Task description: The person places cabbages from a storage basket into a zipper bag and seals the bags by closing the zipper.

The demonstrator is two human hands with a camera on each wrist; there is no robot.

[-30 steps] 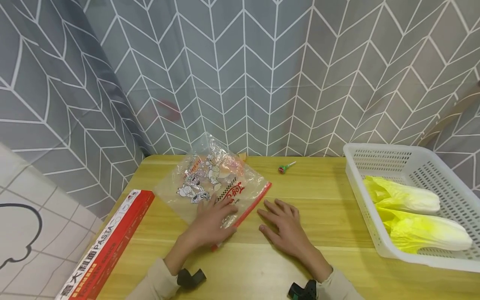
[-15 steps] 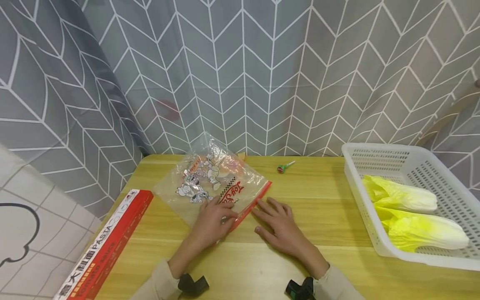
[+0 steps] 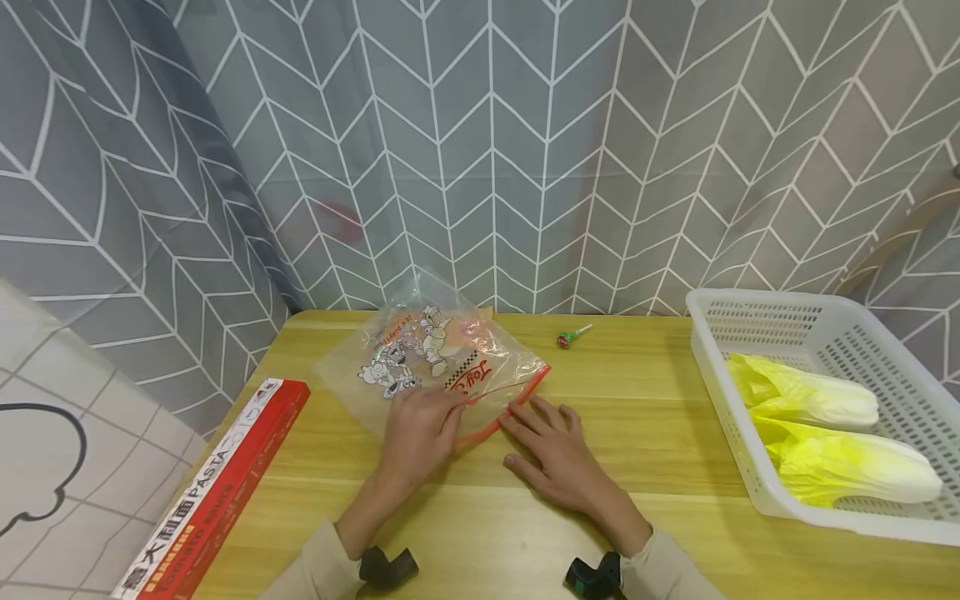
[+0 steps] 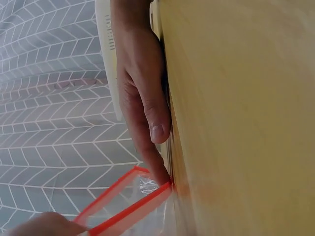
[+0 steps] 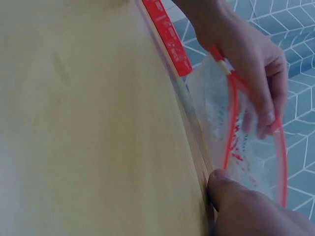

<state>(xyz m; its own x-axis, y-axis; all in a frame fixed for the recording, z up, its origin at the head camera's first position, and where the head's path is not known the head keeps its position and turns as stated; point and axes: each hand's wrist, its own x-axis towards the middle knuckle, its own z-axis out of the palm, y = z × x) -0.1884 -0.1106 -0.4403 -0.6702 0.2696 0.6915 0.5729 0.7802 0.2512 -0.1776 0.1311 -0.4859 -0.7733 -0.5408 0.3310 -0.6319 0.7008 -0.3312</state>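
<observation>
A clear zip bag [image 3: 457,358] with a red rim and cartoon print lies on the wooden table. My left hand [image 3: 420,437] pinches the upper side of its rim and holds it up off the table. In the right wrist view the bag's mouth gapes, its red rim [image 5: 231,123] parted, with the left hand [image 5: 251,64] above. My right hand [image 3: 558,462] lies palm down on the table, its fingertips on the lower rim. The left wrist view has that right hand [image 4: 142,83] with extended fingers touching the rim [image 4: 133,211]. Something orange under the bag is mostly hidden.
A red and white pasta box [image 3: 217,492] lies along the left edge. A green-wrapped lollipop [image 3: 572,336] is near the back edge. At the right stands a white perforated basket [image 3: 727,450] holding two cabbages [image 3: 847,462]. A patterned curtain [image 3: 525,150] hangs behind the table.
My left hand went from lying spread on the bag to pinching its upper rim and raising it, so the mouth parted. The right hand moved slightly left onto the rim.
</observation>
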